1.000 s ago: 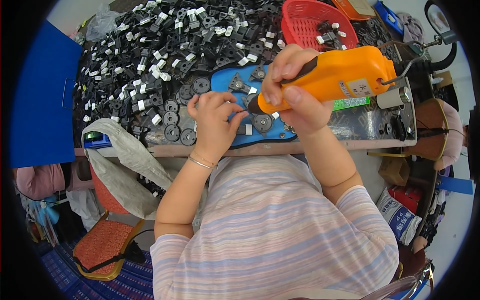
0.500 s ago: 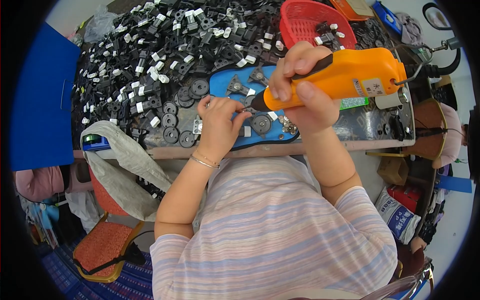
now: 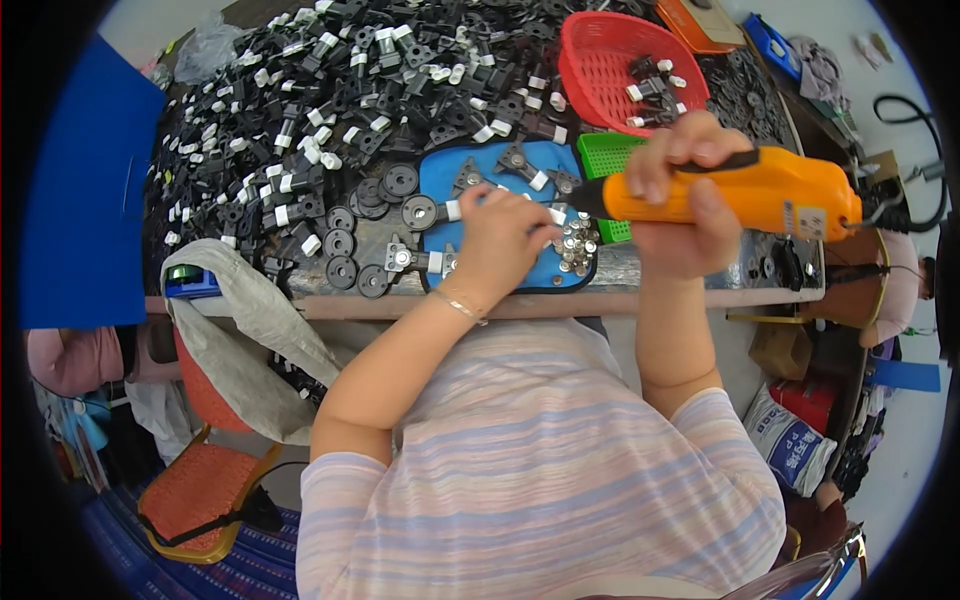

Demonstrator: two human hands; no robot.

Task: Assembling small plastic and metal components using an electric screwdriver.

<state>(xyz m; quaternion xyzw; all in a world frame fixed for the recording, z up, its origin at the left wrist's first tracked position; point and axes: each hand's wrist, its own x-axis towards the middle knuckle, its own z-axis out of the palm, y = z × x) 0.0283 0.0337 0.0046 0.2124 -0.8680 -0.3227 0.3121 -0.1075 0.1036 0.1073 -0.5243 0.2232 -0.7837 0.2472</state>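
Observation:
My right hand [image 3: 688,195] is wrapped round an orange electric screwdriver [image 3: 780,195], its black nose pointing left over the mat. The tip is close to a black part at the mat's right side. My left hand [image 3: 500,245] is over the blue mat [image 3: 438,172], thumb and fingers drawn together. What lies in that pinch, if anything, is hidden; a white-ended piece [image 3: 556,215] shows right beside the fingertips. Small silver screws [image 3: 577,245] lie heaped to the right of the fingers. Black brackets with white ends [image 3: 518,165] rest on the mat, and a round-ended one [image 3: 420,211] lies left of my hand.
A large pile of black parts with white ends [image 3: 330,130] covers the table's far left. Black discs [image 3: 340,242] lie left of the mat. A green basket [image 3: 605,155] and a red basket [image 3: 580,80] stand beyond it. Grey cloth [image 3: 250,310] hangs over the front edge.
My right hand has carried the screwdriver to the right, uncovering the green basket and screws. My left hand has also moved right, and the round-ended bracket now shows beside it.

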